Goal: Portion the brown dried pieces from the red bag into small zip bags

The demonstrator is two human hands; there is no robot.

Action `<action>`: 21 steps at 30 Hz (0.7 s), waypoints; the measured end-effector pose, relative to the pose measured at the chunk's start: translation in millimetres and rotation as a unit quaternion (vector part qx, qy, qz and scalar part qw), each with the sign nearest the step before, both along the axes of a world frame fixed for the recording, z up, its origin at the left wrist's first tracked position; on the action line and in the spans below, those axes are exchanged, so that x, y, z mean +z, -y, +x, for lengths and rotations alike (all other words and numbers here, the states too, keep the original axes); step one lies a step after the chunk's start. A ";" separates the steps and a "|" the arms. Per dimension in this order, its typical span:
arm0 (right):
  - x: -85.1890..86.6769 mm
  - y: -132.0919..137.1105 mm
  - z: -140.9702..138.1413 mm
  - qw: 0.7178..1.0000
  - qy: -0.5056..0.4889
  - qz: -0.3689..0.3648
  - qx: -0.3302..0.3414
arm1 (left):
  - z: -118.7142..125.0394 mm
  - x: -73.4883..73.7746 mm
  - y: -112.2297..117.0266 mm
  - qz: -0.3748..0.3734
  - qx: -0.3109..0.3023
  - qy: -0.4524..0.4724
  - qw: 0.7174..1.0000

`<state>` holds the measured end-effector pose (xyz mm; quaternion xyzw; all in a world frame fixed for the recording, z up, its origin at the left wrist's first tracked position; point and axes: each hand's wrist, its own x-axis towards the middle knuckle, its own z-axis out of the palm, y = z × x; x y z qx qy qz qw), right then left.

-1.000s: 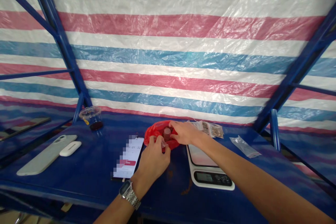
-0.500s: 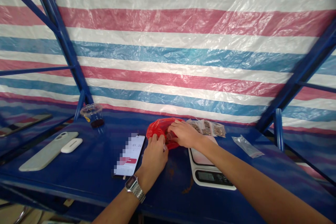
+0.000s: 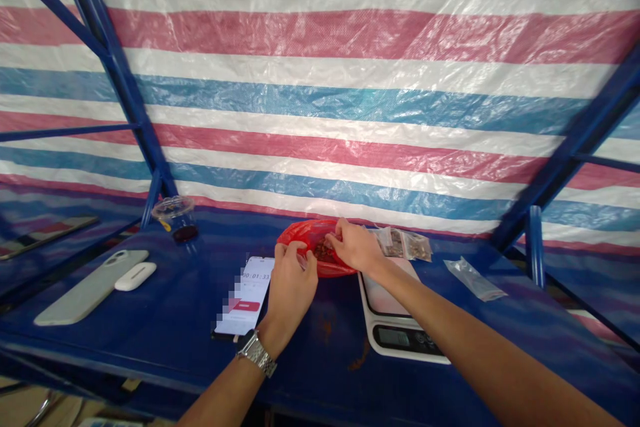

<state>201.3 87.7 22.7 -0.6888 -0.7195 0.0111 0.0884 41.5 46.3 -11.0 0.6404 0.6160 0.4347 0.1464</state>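
Note:
A red plastic bag (image 3: 313,243) lies on the blue table, its mouth spread wide and brown granular pieces (image 3: 325,253) showing inside. My left hand (image 3: 291,292) grips the bag's near left edge. My right hand (image 3: 354,247) pinches the opposite edge, its fingertips at the mouth. Both hands are close together above the bag, and they hide part of its rim. A metal wristwatch (image 3: 257,353) sits on my left wrist.
A digital kitchen scale (image 3: 397,337) stands right of the bag, beside small clear packets of brown material (image 3: 404,244). Left are a phone showing a timer (image 3: 249,297), a grey-cased phone (image 3: 93,287), a white earbud case (image 3: 135,276) and a plastic cup (image 3: 175,217).
The red bag's mouth is spread wider and flatter, showing the brown pieces. The small brownish object seen earlier is no longer visible. My hands have moved closer together, and the timer has advanced.

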 end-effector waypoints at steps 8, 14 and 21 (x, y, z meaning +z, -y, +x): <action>-12.6 6.6 -11.3 0.993 0.098 0.029 0.057 | 11.9 -12.7 -8.5 0.022 -0.035 0.073 0.996; -12.1 13.7 4.0 0.989 0.099 0.007 0.108 | 19.2 -21.7 -1.5 0.029 -0.056 0.089 0.994; -13.4 32.9 9.0 0.988 0.056 -0.012 0.140 | 3.5 -33.9 5.1 0.025 -0.060 0.046 0.997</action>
